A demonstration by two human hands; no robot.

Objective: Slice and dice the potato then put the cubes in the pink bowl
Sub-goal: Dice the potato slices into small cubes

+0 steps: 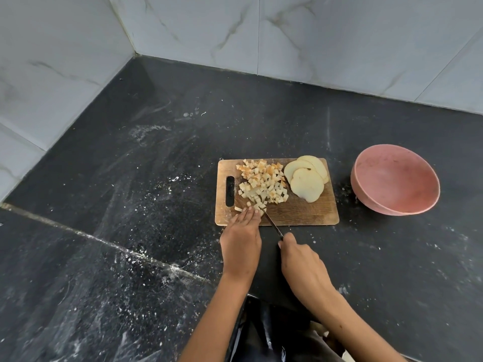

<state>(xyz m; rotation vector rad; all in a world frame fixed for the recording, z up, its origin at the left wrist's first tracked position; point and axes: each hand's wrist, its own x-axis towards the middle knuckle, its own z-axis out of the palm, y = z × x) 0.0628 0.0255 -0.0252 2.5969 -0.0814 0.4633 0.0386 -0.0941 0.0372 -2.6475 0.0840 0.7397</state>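
A wooden cutting board (300,214) lies on the black counter. On its left half sits a heap of potato cubes (262,184); three overlapping potato slices (307,181) lie at its right. My left hand (241,235) rests on the board's near left edge, its straight fingers pressing potato pieces at the heap's near end. My right hand (300,259) grips the handle of a knife (271,222), whose blade tip meets the pieces beside my left fingertips. The pink bowl (394,178) stands to the right of the board, with nothing in it.
The counter (156,205) is dusted with white specks and has a seam running diagonally at the left. Tiled walls (313,35) close the far side and the left. The counter's near edge is below my forearms.
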